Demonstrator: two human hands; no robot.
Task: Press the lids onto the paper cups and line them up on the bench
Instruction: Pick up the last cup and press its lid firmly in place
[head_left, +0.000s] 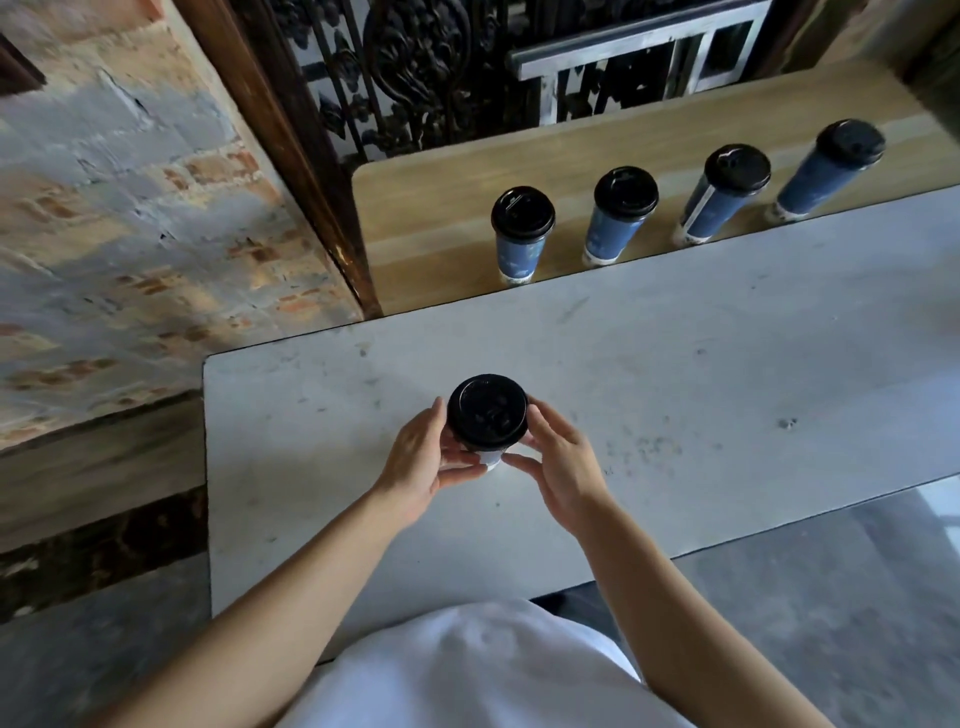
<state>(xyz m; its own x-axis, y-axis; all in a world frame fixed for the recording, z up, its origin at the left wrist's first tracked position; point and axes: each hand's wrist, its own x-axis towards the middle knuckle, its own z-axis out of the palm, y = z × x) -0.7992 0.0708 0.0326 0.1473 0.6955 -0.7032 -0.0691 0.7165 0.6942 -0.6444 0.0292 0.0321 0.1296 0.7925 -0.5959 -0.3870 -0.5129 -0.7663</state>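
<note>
A paper cup with a black lid (487, 411) stands on the white table (675, 395) in front of me. My left hand (423, 460) grips its left side, fingers curled round the cup wall under the lid. My right hand (558, 457) cups the right side, thumb near the cup's base. Most of the cup body is hidden by the lid and my hands. Several blue lidded cups stand in a row on the wooden bench (441, 208) behind the table: the leftmost cup (521, 234), a second cup (618, 215), a third cup (724, 192) and the rightmost cup (831, 166).
A brick wall (130, 208) rises left of the table and bench. Dark ornate ironwork (415, 67) and a pale metal frame (634, 67) stand behind the bench. Grey floor (831, 613) shows to the right of my body.
</note>
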